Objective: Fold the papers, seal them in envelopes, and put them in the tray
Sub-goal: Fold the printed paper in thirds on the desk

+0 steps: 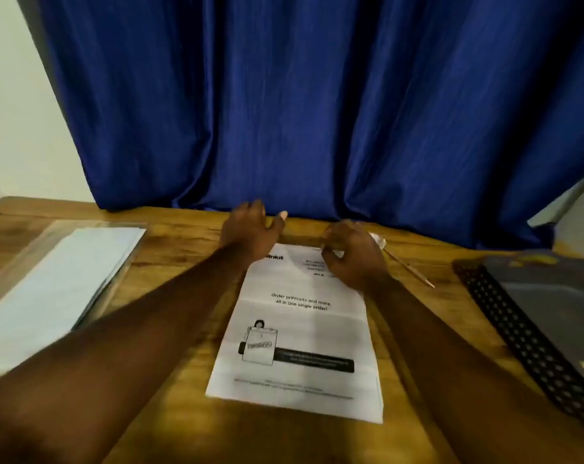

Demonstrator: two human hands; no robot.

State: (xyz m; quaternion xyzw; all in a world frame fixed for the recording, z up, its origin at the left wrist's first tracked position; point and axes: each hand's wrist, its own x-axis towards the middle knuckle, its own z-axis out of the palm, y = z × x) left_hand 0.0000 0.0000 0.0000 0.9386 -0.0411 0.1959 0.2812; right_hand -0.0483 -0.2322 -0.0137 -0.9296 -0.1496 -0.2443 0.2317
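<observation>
A printed white sheet lies flat on the wooden table, its text upside down to me, with faint crease lines across it. My left hand reaches over the sheet's far left corner, fingers loosely curled, thumb out. My right hand rests on the far right part of the sheet with its fingers curled; whether it pinches the paper's edge is not clear. A stack of white papers lies at the left in a clear holder. A black perforated tray stands at the right.
A pencil lies on the table just right of my right hand. A dark folder-like item sits in the tray. A blue curtain hangs along the table's far edge.
</observation>
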